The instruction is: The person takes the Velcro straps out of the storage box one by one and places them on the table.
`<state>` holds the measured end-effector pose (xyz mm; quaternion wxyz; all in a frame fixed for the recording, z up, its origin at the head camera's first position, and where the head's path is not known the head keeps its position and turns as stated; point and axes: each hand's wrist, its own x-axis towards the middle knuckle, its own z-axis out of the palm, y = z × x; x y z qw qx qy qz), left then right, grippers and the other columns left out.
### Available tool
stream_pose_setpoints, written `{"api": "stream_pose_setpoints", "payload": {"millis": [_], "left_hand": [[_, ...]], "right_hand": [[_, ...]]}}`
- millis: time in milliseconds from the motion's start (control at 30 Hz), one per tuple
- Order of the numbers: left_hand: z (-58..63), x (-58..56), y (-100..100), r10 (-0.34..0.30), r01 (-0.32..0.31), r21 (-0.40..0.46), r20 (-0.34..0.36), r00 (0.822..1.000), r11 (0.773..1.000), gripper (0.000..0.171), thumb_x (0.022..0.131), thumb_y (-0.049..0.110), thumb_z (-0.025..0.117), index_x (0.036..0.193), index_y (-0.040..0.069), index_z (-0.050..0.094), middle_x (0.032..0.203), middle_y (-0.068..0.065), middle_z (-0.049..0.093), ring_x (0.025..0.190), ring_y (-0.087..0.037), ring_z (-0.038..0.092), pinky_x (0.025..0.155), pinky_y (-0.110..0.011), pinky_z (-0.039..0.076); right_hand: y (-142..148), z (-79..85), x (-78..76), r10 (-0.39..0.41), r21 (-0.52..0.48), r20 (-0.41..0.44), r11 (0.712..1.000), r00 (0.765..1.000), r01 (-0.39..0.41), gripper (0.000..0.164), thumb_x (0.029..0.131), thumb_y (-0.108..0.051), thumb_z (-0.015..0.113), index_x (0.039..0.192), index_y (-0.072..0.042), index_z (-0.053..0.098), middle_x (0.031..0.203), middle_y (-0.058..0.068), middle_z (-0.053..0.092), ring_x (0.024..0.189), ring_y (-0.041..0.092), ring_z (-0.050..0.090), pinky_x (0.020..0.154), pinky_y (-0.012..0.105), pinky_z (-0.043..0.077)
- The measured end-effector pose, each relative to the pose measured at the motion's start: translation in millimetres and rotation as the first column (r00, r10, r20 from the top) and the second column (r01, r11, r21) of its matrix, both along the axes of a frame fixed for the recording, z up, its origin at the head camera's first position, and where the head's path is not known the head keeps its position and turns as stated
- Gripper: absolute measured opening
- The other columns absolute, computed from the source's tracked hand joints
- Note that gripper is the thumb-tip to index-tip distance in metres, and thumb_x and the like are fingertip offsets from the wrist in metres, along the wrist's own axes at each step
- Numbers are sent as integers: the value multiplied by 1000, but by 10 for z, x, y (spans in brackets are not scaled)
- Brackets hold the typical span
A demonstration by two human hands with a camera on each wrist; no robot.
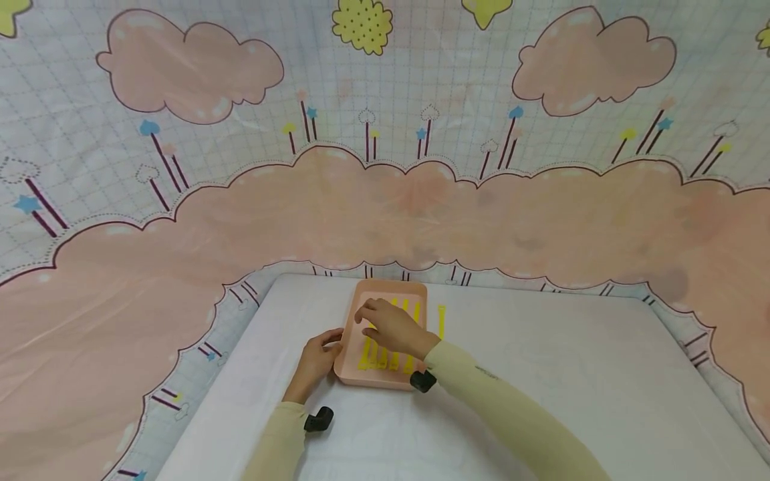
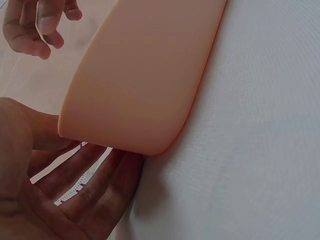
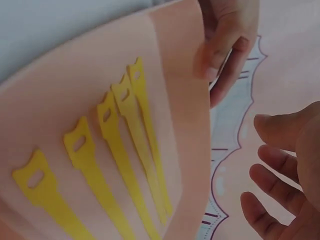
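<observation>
A shallow peach tray (image 1: pixel 375 383) lies on the table, with several yellow cable ties (image 1: pixel 394 361) side by side in it. Their slotted heads show close up in the right wrist view, on the cable ties (image 3: pixel 81 144). My left hand (image 1: pixel 317 357) rests at the tray's left side; in the left wrist view its fingers (image 2: pixel 95 192) lie against the outside of the wall. Above the tray hovers my right hand (image 1: pixel 394 326), fingers loosely bent and apart. The right wrist view shows nothing between that hand's fingers (image 3: pixel 275 175). It hides part of the cable ties.
One more yellow cable tie (image 1: pixel 442 323) lies on the white table (image 1: pixel 541 374), just right of the tray. A patterned cloth (image 1: pixel 421 214) with clouds rises behind the table and at its sides. Black wrist cameras (image 1: pixel 319 419) sit on both sleeves.
</observation>
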<state>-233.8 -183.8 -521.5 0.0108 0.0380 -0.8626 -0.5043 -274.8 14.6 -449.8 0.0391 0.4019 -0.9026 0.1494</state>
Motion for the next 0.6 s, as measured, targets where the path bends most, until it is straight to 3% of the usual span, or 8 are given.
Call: {"api": "stream_pose_setpoints", "payload": {"millis": [267, 600], "left_hand": [[11, -9, 18, 5, -5, 8, 26, 1000, 1000, 39, 97, 9, 55, 136, 7, 58, 134, -18, 61, 113, -34, 64, 86, -37, 57], [-2, 13, 35, 6, -6, 0, 14, 1000, 1000, 37, 97, 8, 55, 133, 5, 60, 133, -21, 61, 113, -36, 64, 85, -38, 57]], "right_hand": [[-61, -42, -121, 30, 142, -102, 990, 994, -15, 23, 94, -20, 67, 116, -19, 64, 117, -2, 61, 106, 16, 59, 89, 30, 53], [-118, -180, -282, 39, 243, -95, 970, 995, -15, 21, 94, -22, 67, 115, -22, 62, 118, -1, 60, 103, 17, 58, 83, 32, 52]]}}
